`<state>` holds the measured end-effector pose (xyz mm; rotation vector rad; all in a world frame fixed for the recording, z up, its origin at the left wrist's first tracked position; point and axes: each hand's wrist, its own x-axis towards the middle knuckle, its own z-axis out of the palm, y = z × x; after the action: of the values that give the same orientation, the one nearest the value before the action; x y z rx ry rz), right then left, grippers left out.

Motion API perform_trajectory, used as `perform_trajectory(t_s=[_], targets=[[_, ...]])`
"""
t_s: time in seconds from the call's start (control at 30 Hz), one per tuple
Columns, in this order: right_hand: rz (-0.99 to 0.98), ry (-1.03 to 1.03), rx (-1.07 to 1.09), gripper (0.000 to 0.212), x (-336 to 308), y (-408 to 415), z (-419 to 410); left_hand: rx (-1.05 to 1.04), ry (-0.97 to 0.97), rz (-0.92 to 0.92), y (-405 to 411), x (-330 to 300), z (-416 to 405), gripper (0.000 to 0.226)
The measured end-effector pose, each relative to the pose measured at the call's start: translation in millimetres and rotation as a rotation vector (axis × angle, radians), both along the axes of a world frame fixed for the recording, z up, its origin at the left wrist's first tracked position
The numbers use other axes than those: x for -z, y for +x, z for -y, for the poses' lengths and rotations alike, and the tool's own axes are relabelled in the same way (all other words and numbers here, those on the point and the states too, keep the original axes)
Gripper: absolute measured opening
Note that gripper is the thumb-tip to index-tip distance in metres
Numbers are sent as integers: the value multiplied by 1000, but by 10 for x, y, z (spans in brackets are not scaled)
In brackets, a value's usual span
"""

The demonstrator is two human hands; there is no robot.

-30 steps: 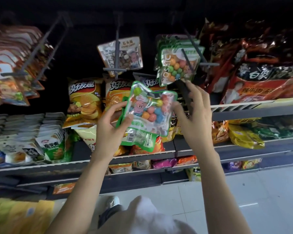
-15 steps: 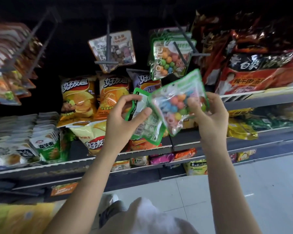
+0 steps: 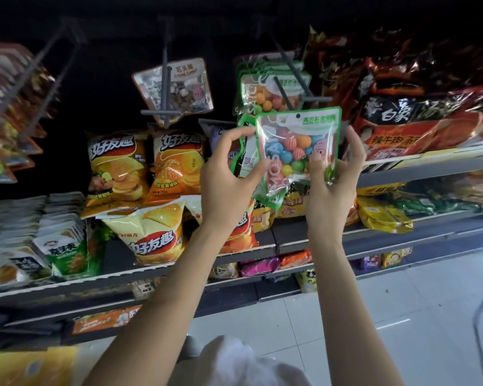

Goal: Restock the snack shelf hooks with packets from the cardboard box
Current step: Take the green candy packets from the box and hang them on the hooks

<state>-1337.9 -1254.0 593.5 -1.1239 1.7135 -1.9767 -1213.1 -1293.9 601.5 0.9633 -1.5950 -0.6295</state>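
My right hand [image 3: 335,181] grips a clear, green-edged packet of coloured candy balls [image 3: 293,146], held upright with its hang hole at the top. Behind it my left hand [image 3: 226,183] pinches a second green-edged packet [image 3: 245,151], mostly hidden by the first. Directly above, several matching candy packets [image 3: 265,93] hang on a grey shelf hook [image 3: 292,79]. The held packet's top edge sits just below the hook's tip. Another hook [image 3: 165,87] to the left carries a clear stone-candy packet [image 3: 188,87]. No cardboard box is in view.
Orange and yellow chip bags [image 3: 140,174] fill the shelf [image 3: 179,266] below the hooks. Red noodle multipacks [image 3: 418,121] sit at upper right. More hooks with hanging packets [image 3: 14,107] are at left. White tiled floor [image 3: 402,316] lies below.
Both hands have risen toward the candy hook. My right hand pulled one packet apart from the one in my left hand and turned it upright, front facing me.
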Motion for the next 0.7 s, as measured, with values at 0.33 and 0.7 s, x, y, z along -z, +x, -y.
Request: perform_trajectory(t_s=[0.33, 0.7], targets=[[-246, 83, -56, 41, 49, -105, 70, 5, 23, 26, 32, 12, 95, 36], [-184, 118, -30, 48, 4, -83, 107, 47, -11, 56, 75, -77, 119, 40]])
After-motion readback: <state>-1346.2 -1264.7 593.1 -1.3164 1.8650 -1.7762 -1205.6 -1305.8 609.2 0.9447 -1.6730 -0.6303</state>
